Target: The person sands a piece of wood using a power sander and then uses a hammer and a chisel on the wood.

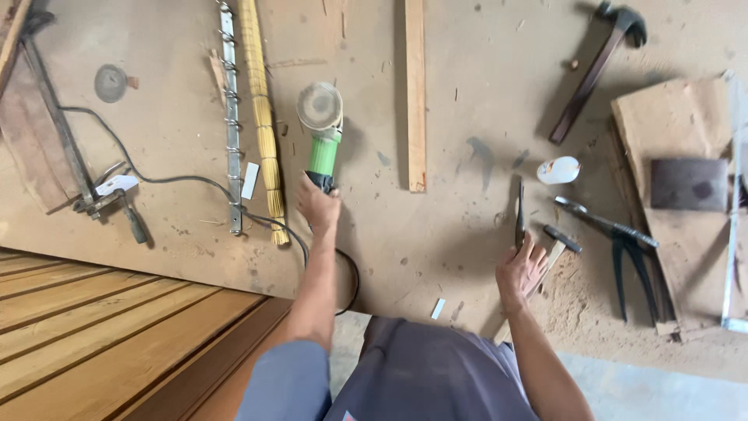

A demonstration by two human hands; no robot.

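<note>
While the left hand point(318, 206) clenched the angle grinder point(322, 129) by its handle, the right hand point(520, 269) touched a chisel point(519, 214), grip unclear; lifting seemed next.

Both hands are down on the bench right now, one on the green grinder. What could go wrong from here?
The left hand grips the green-bodied angle grinder, whose black cord loops off the bench edge and might snag. The right hand rests beside a dark narrow blade and a small wooden-handled hammer; fingers could catch the blade's edge.
</note>
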